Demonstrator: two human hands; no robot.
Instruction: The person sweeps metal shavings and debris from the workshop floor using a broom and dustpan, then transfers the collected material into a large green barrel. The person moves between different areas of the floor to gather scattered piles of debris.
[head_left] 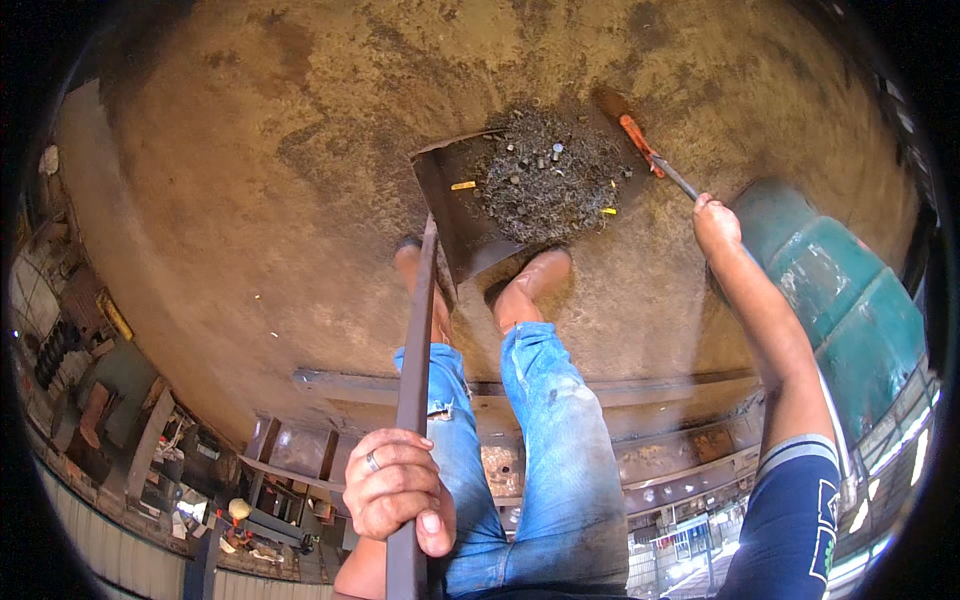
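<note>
My left hand (400,490), a ring on one finger, is wrapped round the square brown metal handle of a large dustpan (445,215). The pan lies on the floor in front of my boots. A heap of grey metal shavings (550,180), with several small metal pieces and yellow bits among them, fills much of it and reaches its far right side. Out to the right, my right hand (717,222) is closed on the stick of a broom (642,147). The broom's narrow orange head touches or hovers just beside the heap; I cannot tell which.
A dented green drum (840,290) stands close to my right forearm. Behind my legs runs a long steel beam (680,390) across the floor. Cluttered shelves and scrap (270,520) lie at the lower left. The floor (250,180) is stained brown.
</note>
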